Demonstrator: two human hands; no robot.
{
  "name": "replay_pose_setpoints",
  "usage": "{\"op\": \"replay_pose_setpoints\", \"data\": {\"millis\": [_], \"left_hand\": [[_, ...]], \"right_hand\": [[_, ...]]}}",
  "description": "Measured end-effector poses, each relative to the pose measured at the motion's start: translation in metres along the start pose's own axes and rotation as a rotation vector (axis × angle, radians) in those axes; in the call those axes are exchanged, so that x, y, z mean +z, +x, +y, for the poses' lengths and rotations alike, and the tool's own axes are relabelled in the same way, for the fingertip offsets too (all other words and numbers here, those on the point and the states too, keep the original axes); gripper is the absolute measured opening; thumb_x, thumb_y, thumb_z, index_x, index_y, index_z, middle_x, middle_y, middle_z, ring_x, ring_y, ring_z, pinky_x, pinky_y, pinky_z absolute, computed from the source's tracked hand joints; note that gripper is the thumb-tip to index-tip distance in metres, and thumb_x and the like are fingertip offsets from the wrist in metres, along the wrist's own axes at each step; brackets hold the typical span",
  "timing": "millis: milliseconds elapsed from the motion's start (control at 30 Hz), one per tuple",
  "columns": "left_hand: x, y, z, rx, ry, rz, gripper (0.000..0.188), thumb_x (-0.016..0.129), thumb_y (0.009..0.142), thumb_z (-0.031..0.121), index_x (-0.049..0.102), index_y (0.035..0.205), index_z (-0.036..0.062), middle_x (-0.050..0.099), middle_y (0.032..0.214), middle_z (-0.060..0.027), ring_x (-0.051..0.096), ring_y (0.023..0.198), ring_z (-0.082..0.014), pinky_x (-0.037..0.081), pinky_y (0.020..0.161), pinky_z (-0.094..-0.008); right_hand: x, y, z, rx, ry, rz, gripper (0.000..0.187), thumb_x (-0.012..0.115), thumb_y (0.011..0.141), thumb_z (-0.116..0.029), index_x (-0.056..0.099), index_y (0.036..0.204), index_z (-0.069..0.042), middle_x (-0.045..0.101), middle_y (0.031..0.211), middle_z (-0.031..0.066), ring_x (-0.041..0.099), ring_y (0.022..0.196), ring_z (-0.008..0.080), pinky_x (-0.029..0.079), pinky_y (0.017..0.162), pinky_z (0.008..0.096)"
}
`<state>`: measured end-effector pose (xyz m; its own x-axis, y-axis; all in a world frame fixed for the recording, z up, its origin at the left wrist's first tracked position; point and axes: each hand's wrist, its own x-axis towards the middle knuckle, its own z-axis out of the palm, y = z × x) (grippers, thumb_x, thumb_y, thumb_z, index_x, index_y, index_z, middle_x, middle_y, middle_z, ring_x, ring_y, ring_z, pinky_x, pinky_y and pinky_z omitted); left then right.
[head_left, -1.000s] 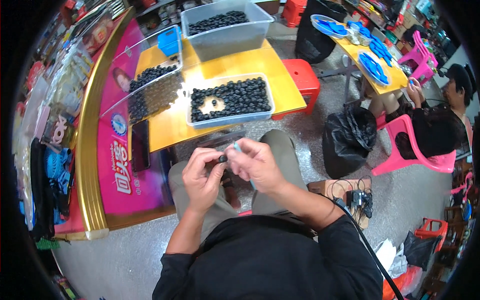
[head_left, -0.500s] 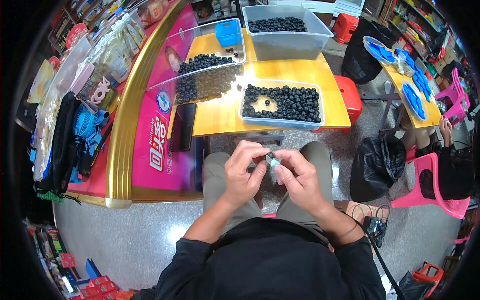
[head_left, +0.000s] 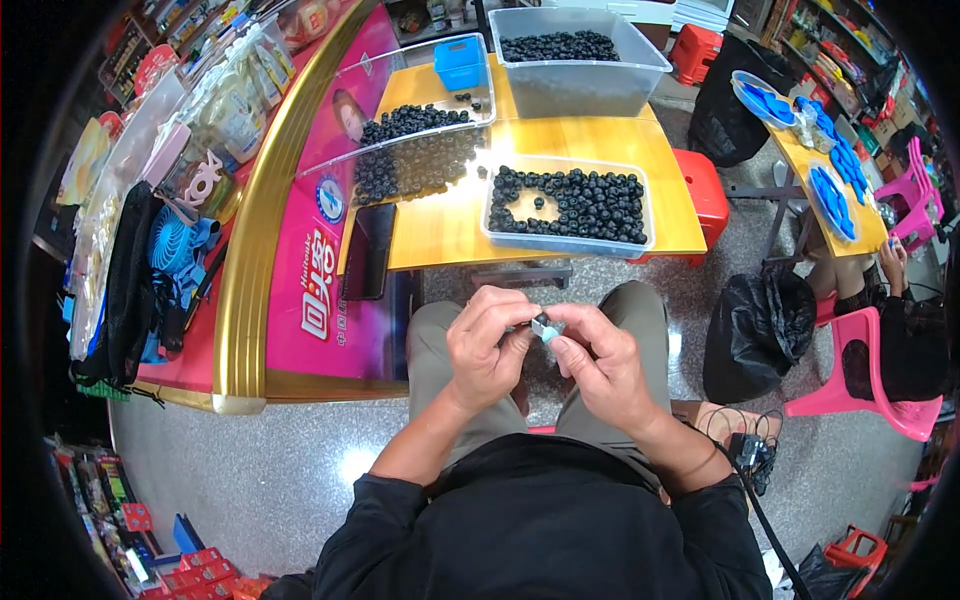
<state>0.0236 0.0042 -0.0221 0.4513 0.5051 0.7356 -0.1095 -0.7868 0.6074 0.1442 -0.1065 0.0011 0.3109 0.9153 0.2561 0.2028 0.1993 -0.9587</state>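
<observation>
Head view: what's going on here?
The left hand pinches a small black piece, while the right hand holds a pale blue tool close against it; whether they touch is too small to tell. Ahead, a yellow table bears tubs of black pieces; the near tub has a bare patch toward its left. Another person sits on a pink chair, right.

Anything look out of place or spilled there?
Nothing plainly spilled or damaged. One mild oddity: a lone black piece sits in the bare patch of the front clear bin, apart from the crowded pieces nearby.
</observation>
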Motion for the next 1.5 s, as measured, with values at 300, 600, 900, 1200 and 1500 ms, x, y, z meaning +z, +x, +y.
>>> {"op": "replay_pose_setpoints", "data": {"millis": [300, 600, 900, 1200, 1500], "left_hand": [[0.002, 0.000, 0.005, 0.038, -0.040, 0.041, 0.020, 0.073, 0.072, 0.004, 0.061, 0.087, 0.0007, 0.061, 0.080, -0.0119, 0.061, 0.072, -0.0261, 0.049, 0.061, -0.0319], [0.014, -0.005, 0.012, -0.037, -0.051, -0.030, 0.020, 0.072, 0.071, -0.001, 0.062, 0.089, 0.0009, 0.061, 0.081, -0.0120, 0.061, 0.073, -0.0257, 0.049, 0.063, -0.0326], [-0.024, 0.064, -0.021, 0.050, 0.280, 0.044, 0.014, 0.066, 0.073, -0.004, 0.063, 0.086, 0.0016, 0.063, 0.083, -0.0118, 0.062, 0.076, -0.0258, 0.050, 0.066, -0.0315], [-0.051, 0.173, -0.104, 0.084, 0.521, 0.110, 0.026, 0.062, 0.073, -0.008, 0.062, 0.098, 0.0001, 0.057, 0.080, -0.0114, 0.059, 0.069, -0.0236, 0.050, 0.065, -0.0331], [0.072, 0.114, -0.150, -0.124, 0.773, -0.712, 0.015, 0.062, 0.072, 0.007, 0.065, 0.084, -0.0011, 0.062, 0.084, -0.0203, 0.064, 0.078, -0.0363, 0.053, 0.069, -0.0433]], "right_hand": [[-0.012, 0.003, 0.006, 0.106, 0.147, 0.023, 0.020, 0.054, 0.092, -0.004, 0.061, 0.110, 0.000, 0.054, 0.070, -0.0023, 0.043, 0.056, 0.0022, 0.037, 0.050, 0.0187], [-0.005, 0.004, 0.005, 0.184, 0.216, 0.097, 0.014, 0.068, 0.085, -0.009, 0.057, 0.090, -0.001, 0.055, 0.070, -0.0037, 0.049, 0.064, 0.0004, 0.041, 0.055, 0.0180], [-0.022, 0.013, 0.018, 0.424, 0.547, 0.149, 0.011, 0.063, 0.089, -0.013, 0.059, 0.088, -0.003, 0.050, 0.062, -0.0046, 0.039, 0.050, 0.0008, 0.028, 0.041, 0.0168], [-0.034, 0.031, 0.028, 0.463, 0.565, 0.215, 0.011, 0.057, 0.091, -0.012, 0.058, 0.095, -0.001, 0.048, 0.059, -0.0001, 0.035, 0.044, 0.0045, 0.025, 0.038, 0.0196], [-0.041, 0.033, 0.037, 0.478, 0.637, 0.252, 0.010, 0.060, 0.090, -0.011, 0.059, 0.093, -0.002, 0.052, 0.063, -0.0005, 0.039, 0.045, 0.0032, 0.028, 0.038, 0.0182]]}}
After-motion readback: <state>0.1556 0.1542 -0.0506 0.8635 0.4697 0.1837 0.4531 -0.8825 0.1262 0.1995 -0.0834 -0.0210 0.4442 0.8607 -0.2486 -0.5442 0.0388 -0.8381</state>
